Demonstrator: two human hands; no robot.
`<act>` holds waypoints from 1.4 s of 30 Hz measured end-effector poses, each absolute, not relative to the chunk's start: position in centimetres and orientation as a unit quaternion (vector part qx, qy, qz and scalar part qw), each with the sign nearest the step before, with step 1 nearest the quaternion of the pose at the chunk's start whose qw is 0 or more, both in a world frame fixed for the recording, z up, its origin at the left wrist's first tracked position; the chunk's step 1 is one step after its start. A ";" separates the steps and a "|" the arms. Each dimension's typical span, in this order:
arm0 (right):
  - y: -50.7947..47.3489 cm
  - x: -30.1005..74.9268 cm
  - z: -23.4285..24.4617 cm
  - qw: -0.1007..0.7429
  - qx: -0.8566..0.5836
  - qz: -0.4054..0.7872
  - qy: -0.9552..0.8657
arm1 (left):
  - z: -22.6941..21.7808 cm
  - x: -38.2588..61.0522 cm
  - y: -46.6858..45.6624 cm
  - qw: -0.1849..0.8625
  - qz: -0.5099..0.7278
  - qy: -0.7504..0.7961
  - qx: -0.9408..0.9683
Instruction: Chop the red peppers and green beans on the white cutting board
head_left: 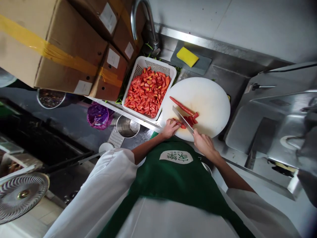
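Observation:
A round white cutting board [208, 99] lies on the steel counter. On it are a long red carrot strip [180, 105] and a few cut red pieces [194, 117]. My left hand [170, 128] is curled over the red pieces at the board's near edge, pressing them down. My right hand [203, 142] grips the handle of a knife [182, 119], whose blade lies across the pieces next to my left fingers.
A white slotted basket [148, 86] full of cut red pieces stands left of the board. Taped cardboard boxes [56, 49] are stacked at the left. A tap [145, 19], a yellow sponge [187, 56] and steel trays [279, 115] surround the area. A fan [21, 195] sits low left.

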State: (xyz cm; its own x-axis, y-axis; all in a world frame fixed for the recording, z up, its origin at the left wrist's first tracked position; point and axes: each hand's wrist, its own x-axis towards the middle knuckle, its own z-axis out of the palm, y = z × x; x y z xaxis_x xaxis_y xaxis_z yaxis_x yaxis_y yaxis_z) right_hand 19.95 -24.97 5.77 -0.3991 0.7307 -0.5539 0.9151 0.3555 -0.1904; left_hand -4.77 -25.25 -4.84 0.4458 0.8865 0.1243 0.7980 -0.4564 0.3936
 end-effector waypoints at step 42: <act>-23.6 14.8 4.4 0.149 0.503 -0.287 0.801 | -3.1 -6.6 -27.3 0.161 0.199 0.559 0.789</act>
State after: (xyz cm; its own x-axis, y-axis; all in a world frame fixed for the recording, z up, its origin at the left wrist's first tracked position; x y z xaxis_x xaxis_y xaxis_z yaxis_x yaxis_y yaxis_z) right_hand 14.80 -23.60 4.42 -0.4488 0.7215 -0.5273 0.8922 0.3283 -0.3102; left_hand -6.59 -27.35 -3.07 0.2964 0.9456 0.1340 0.8175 -0.3238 0.4763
